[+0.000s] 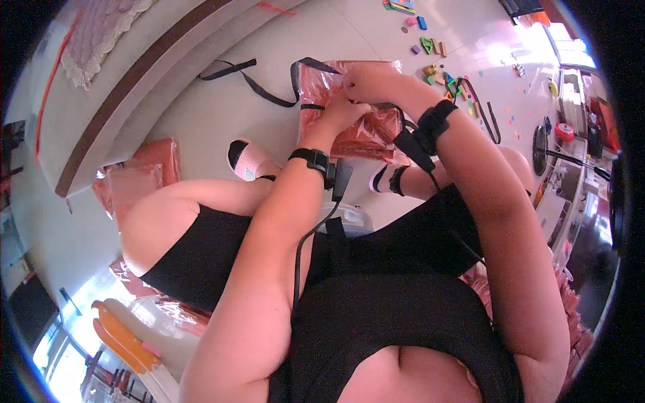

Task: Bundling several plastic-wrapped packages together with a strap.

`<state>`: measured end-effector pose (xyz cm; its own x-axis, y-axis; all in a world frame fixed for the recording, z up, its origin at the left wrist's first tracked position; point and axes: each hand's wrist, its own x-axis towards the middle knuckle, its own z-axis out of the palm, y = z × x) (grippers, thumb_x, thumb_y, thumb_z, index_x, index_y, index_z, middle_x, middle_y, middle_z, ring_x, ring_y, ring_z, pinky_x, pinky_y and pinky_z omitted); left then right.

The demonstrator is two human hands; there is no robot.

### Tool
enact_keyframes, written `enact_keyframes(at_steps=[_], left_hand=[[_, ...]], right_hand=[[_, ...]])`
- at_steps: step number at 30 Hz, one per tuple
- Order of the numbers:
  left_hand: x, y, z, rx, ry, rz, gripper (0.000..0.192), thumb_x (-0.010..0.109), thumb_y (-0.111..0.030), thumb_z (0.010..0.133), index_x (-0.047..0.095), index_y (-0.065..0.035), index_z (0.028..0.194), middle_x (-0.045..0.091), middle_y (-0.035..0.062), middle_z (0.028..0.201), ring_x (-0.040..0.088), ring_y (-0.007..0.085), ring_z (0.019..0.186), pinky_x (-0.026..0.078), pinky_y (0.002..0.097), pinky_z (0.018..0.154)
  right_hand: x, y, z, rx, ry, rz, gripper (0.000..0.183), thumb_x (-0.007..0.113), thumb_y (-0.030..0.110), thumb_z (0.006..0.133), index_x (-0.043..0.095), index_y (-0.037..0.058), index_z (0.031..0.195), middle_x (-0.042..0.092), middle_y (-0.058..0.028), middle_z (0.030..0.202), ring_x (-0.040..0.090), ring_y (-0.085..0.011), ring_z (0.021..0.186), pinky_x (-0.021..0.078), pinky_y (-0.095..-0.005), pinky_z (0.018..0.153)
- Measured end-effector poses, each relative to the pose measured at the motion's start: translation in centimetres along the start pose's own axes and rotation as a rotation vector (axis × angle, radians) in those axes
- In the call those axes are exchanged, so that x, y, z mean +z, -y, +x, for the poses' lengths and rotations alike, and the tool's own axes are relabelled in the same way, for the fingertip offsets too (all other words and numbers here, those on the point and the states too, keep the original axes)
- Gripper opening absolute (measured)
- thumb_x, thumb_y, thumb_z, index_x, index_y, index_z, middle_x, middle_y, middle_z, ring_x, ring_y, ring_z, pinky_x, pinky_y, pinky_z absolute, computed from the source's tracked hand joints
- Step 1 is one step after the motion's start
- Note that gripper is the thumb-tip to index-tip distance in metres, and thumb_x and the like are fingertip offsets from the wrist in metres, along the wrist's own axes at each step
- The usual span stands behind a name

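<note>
A stack of red items in clear plastic wrap (368, 136) lies on the floor between my feet. A black strap (272, 98) runs around the stack, and one loose end trails left over the floor. My left hand (345, 111) rests on top of the stack near the strap, its fingertips partly hidden. Bent over the upper part of the stack, my right hand (360, 83) meets the left hand at the strap. What the fingers of either hand pinch is too small to tell. Each wrist wears a black band with a cabled device.
More wrapped red packs (133, 184) lie at the left beside a curved pale furniture base (166, 70). Colourful toy blocks (427, 45) are scattered on the floor at upper right. Another black strap (491, 126) lies there. A black round-based stand (540, 150) is farther right.
</note>
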<state>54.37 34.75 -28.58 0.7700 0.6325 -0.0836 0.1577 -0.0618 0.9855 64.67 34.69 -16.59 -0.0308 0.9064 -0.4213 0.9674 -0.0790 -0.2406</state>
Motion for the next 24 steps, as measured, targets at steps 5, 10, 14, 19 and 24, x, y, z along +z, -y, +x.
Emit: enact_keyframes(at_steps=[5, 10, 14, 19, 24], left_hand=[[-1.9, 0.7, 0.0, -0.062, 0.048, -0.187, 0.046, 0.052, -0.038, 0.090, 0.055, -0.0041, 0.121, 0.054, 0.0102, 0.126, 0.047, 0.0249, 0.118, 0.034, 0.0324, 0.102], [-1.7, -3.8, -0.8, -0.166, 0.038, -0.380, 0.055, 0.040, -0.050, 0.094, 0.059, -0.0032, 0.116, 0.054, 0.0109, 0.124, 0.048, 0.0246, 0.115, 0.034, 0.0319, 0.099], [-2.8, -3.2, -0.5, -0.355, 0.214, -0.338, 0.051, 0.038, -0.043, 0.096, 0.054, -0.0030, 0.123, 0.057, 0.0139, 0.122, 0.050, 0.0241, 0.114, 0.035, 0.0319, 0.098], [-3.0, -2.8, -0.9, -0.349, 0.078, -0.343, 0.059, 0.038, -0.047, 0.095, 0.047, 0.0003, 0.129, 0.054, 0.0157, 0.126, 0.051, 0.0221, 0.112, 0.035, 0.0314, 0.098], [-2.9, -3.3, -0.3, -0.397, 0.177, -0.178, 0.056, 0.043, -0.051, 0.093, 0.059, -0.0012, 0.113, 0.064, 0.0110, 0.102, 0.058, 0.0192, 0.091, 0.044, 0.0311, 0.083]], right_hand=[[-3.0, 3.3, 2.8, 0.019, 0.297, -0.245, 0.032, 0.057, 0.031, 0.078, 0.067, 0.0054, 0.094, 0.067, -0.0194, 0.084, 0.065, -0.0351, 0.080, 0.0510, -0.0433, 0.073], [-6.1, -2.3, 2.7, 0.079, -0.414, -0.303, 0.035, 0.060, 0.033, 0.078, 0.066, 0.0041, 0.096, 0.065, -0.0216, 0.097, 0.063, -0.0338, 0.094, 0.0508, -0.0434, 0.077], [-7.4, -1.4, 0.4, 0.451, -0.446, -0.189, 0.040, 0.056, 0.035, 0.081, 0.064, 0.0021, 0.101, 0.062, -0.0241, 0.103, 0.061, -0.0347, 0.100, 0.0491, -0.0438, 0.082], [-0.7, -0.7, 0.3, 0.640, 0.010, 0.119, 0.054, 0.047, 0.045, 0.086, 0.063, -0.0037, 0.103, 0.063, -0.0257, 0.101, 0.059, -0.0380, 0.100, 0.0452, -0.0435, 0.088], [2.7, -3.8, -0.1, 0.467, -0.228, 0.770, 0.047, 0.045, 0.037, 0.087, 0.059, -0.0068, 0.091, 0.064, -0.0216, 0.090, 0.062, -0.0373, 0.087, 0.0477, -0.0425, 0.079]])
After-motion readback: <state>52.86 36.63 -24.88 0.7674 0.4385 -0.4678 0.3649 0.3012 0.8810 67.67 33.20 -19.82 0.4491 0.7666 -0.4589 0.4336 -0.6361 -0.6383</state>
